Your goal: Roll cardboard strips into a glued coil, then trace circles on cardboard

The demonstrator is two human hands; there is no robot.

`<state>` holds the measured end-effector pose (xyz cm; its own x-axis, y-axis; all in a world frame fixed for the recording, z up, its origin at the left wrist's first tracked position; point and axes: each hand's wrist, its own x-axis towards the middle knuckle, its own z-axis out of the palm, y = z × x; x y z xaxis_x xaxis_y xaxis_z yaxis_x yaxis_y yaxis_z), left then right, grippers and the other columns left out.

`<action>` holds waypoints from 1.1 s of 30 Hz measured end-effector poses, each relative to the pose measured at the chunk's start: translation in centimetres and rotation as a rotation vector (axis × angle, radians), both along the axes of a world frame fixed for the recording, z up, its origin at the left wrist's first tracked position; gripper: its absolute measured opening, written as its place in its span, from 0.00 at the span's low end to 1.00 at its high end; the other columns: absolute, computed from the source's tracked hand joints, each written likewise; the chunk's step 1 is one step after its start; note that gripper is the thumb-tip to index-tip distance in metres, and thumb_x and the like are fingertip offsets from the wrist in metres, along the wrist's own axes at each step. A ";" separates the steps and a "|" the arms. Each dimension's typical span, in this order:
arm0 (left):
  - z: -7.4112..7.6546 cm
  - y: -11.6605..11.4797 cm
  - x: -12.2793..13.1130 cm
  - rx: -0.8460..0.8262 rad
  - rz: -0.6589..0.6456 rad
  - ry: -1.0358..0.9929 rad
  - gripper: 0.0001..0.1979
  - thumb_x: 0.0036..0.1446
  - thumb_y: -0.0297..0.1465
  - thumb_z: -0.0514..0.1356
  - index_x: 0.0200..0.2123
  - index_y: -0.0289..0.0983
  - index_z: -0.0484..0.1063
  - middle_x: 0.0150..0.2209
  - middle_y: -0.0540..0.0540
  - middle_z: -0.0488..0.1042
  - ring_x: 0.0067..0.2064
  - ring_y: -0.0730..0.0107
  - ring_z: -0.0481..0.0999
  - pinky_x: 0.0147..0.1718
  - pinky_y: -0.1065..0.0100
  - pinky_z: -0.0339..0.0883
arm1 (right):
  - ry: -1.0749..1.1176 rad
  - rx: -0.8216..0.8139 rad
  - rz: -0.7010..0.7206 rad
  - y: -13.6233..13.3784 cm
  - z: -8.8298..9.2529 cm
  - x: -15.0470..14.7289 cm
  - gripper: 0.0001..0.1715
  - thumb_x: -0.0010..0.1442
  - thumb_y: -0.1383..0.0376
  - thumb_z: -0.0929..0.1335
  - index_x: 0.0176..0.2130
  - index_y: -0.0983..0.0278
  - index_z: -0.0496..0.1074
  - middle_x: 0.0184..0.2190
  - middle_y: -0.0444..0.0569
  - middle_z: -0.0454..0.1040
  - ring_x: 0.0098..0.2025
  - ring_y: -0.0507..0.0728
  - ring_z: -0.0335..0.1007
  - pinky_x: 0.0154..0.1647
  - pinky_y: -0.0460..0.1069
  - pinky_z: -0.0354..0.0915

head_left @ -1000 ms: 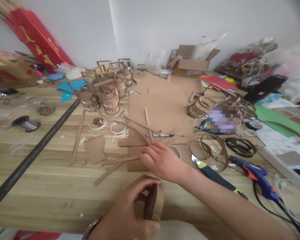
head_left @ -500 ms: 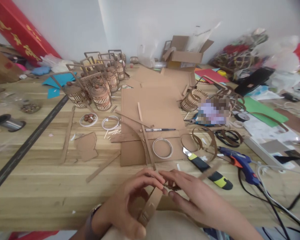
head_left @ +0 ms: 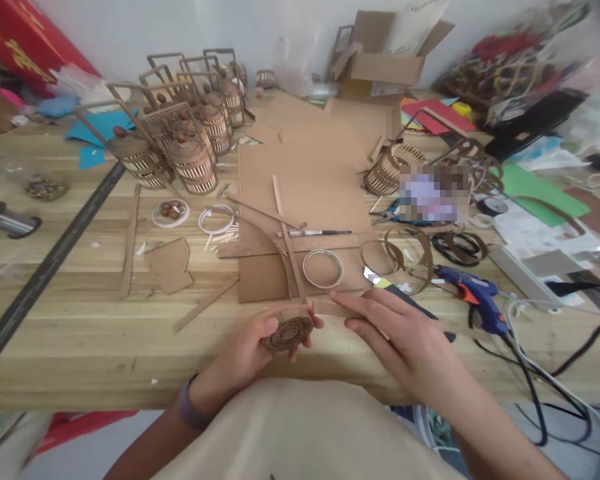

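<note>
My left hand [head_left: 253, 347] is closed around a small round cardboard disc [head_left: 289, 333] with a coiled face, held just above the near edge of the wooden table [head_left: 80, 333]. My right hand [head_left: 405, 337] is beside it, fingers pinching a thin cardboard strip [head_left: 330, 308] that runs from the disc toward the right. A white ring [head_left: 323, 268] and a yellow-and-black utility knife [head_left: 380, 283] lie just beyond my right hand.
Flat cardboard sheets [head_left: 305, 193] cover the table's middle. Several slatted cardboard lanterns [head_left: 193, 163] stand at the back left. A blue glue gun [head_left: 473, 297] with cables lies at the right. An open carton [head_left: 385, 60] sits at the back.
My right hand came back from the cardboard sheets to the disc and now pinches a strip. The left hand turned the disc so its coiled face shows. The view tilted down.
</note>
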<state>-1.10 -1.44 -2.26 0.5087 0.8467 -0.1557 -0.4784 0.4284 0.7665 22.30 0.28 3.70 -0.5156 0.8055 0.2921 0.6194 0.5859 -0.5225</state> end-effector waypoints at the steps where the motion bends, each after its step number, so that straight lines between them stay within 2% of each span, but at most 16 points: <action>1: 0.1 0.1 0.1 -0.006 -0.013 0.018 0.23 0.61 0.44 0.58 0.50 0.33 0.78 0.47 0.34 0.79 0.41 0.60 0.76 0.32 0.67 0.66 | 0.007 0.006 0.002 -0.2 0.2 -0.2 0.17 0.70 0.67 0.61 0.55 0.61 0.73 0.38 0.51 0.78 0.38 0.56 0.77 0.37 0.49 0.75; 5: 0.5 0.1 0.0 0.018 -0.082 0.116 0.22 0.59 0.41 0.59 0.51 0.35 0.77 0.44 0.38 0.80 0.43 0.58 0.76 0.36 0.64 0.66 | 0.044 -0.045 0.069 -0.7 0.6 -1.0 0.20 0.71 0.69 0.60 0.58 0.64 0.70 0.38 0.51 0.75 0.36 0.53 0.76 0.35 0.46 0.74; 9: 0.7 0.0 -0.2 0.068 -0.147 0.197 0.21 0.60 0.37 0.57 0.53 0.36 0.77 0.42 0.41 0.80 0.43 0.59 0.74 0.38 0.64 0.65 | 0.079 -0.083 0.139 -0.8 0.5 -1.4 0.18 0.71 0.67 0.62 0.56 0.64 0.74 0.33 0.48 0.72 0.34 0.52 0.73 0.33 0.45 0.72; 16: 1.4 0.1 -0.3 0.141 -0.218 0.235 0.20 0.58 0.32 0.56 0.51 0.37 0.78 0.40 0.44 0.77 0.39 0.64 0.71 0.37 0.65 0.65 | 0.046 -0.082 0.148 -0.8 0.5 -1.9 0.19 0.72 0.64 0.61 0.56 0.61 0.76 0.31 0.46 0.72 0.31 0.52 0.71 0.31 0.45 0.70; 25: 1.8 0.0 -0.1 0.141 -0.214 0.290 0.17 0.61 0.35 0.56 0.48 0.36 0.79 0.38 0.44 0.76 0.38 0.64 0.70 0.36 0.65 0.65 | 0.015 -0.039 0.146 -1.0 0.4 -1.7 0.19 0.73 0.63 0.61 0.53 0.61 0.77 0.30 0.47 0.72 0.31 0.52 0.70 0.30 0.46 0.68; 31: 2.7 0.5 0.2 0.204 -0.195 0.430 0.16 0.63 0.41 0.57 0.36 0.36 0.79 0.31 0.47 0.74 0.32 0.68 0.68 0.32 0.68 0.64 | -0.037 0.025 0.112 -1.6 0.0 -2.1 0.18 0.72 0.64 0.61 0.52 0.61 0.77 0.29 0.46 0.72 0.29 0.51 0.69 0.29 0.46 0.66; 33: 2.7 0.5 0.3 0.211 -0.183 0.443 0.14 0.62 0.39 0.58 0.36 0.36 0.79 0.31 0.48 0.74 0.33 0.68 0.70 0.33 0.67 0.65 | -0.014 0.035 0.104 -1.7 0.0 -2.3 0.17 0.72 0.64 0.62 0.51 0.61 0.78 0.31 0.47 0.72 0.31 0.52 0.70 0.30 0.46 0.67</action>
